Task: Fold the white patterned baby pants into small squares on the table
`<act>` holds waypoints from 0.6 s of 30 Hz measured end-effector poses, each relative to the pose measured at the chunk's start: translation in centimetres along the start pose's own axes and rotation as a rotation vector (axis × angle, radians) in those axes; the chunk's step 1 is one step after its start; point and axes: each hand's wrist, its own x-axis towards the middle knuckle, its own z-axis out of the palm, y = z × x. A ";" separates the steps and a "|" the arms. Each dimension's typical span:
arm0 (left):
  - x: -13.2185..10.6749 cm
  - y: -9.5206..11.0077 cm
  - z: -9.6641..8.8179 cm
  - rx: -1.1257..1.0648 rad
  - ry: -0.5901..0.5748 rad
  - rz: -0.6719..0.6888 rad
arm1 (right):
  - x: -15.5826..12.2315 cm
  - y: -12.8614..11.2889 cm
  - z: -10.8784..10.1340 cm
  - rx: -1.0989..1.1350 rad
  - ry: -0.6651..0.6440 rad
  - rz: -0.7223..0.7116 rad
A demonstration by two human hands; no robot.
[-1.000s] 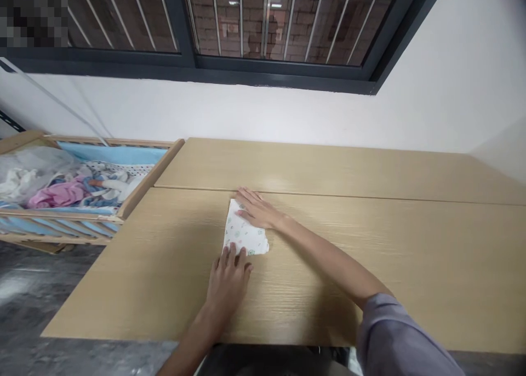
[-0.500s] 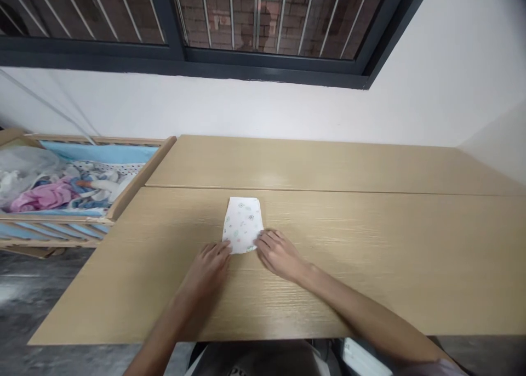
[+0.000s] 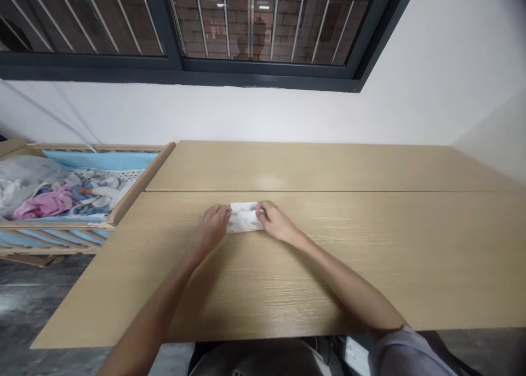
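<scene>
A small white cloth with a faint print (image 3: 245, 222) lies on the wooden tabletop (image 3: 349, 255), its near part folded up toward the far edge. My left hand (image 3: 216, 221) pinches its left side, fingers closed at the fold. On the other side my right hand (image 3: 274, 218) grips the right end of the fold between thumb and fingers. A narrow strip of the cloth's far end shows beyond the fold.
To the left stands a wooden crib (image 3: 139, 187) with blue lining, holding a pink cloth (image 3: 47, 202) and other rumpled fabrics. A dark-framed window (image 3: 267, 79) with bars is above the white wall behind the table. A seam (image 3: 329, 191) crosses the tabletop.
Both hands have moved away from me, carrying the cloth's near edge up and over. The cloth was spread flat as a taller piece and now is folded to a shorter one.
</scene>
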 end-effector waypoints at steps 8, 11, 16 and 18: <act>4.9 -1.4 4.6 0.097 0.044 -0.111 | 4.6 4.4 3.1 -0.077 0.170 0.140; 4.7 -1.2 5.0 0.108 0.064 -0.102 | 4.5 4.6 3.3 -0.090 0.180 0.149; 3.0 0.7 4.9 0.081 0.106 0.041 | 3.0 2.7 2.5 -0.280 0.173 -0.061; 2.1 1.0 5.4 0.053 0.056 0.113 | 2.4 2.2 2.8 -0.366 0.029 -0.232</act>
